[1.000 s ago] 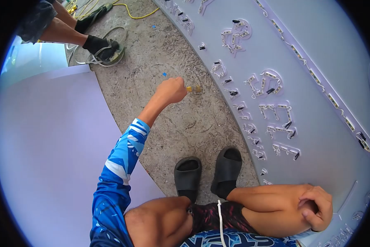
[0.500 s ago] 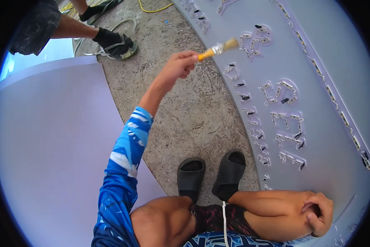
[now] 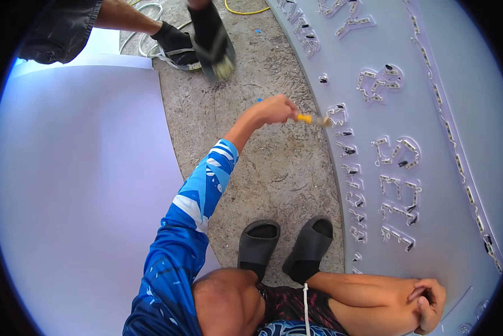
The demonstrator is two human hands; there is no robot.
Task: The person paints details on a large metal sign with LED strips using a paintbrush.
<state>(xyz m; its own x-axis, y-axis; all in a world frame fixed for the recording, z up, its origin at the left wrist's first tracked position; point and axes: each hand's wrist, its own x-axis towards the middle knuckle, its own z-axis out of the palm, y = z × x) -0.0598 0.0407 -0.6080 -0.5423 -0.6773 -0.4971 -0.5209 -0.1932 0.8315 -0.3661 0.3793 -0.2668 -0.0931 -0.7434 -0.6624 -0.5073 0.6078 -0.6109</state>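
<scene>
Overhead, as I read the head view:
Left hand: my left hand (image 3: 274,110) is stretched out over the concrete floor (image 3: 262,162), its fingers wrapped tight round the yellow handle of a paintbrush (image 3: 314,119).
Paintbrush: it lies nearly level, handle in the fist, bristles pointing right; the bristle end sits at the left edge of the sign panel (image 3: 442,185), touching or just beside a small LED letter (image 3: 339,114). I cannot tell which.
Right hand: my right hand (image 3: 428,302) is at the near right, forearm laid across my knee, fingers curled in a loose fist against the near edge of the sign panel; I cannot tell whether they hold anything.
Sign panel: a pale grey sheet fills the right side, with rows of LED letters running from far to near.
White sheet: a second pale sheet (image 3: 78,190) covers the left side, with the strip of floor between the two.
Slippers: my black slippers (image 3: 285,243) stand on the floor, just left of the sign panel's edge.
Other person: at the far left, legs and dark-socked feet in sandals (image 3: 198,42), standing among loose cables (image 3: 150,11) well apart from my left hand.
</scene>
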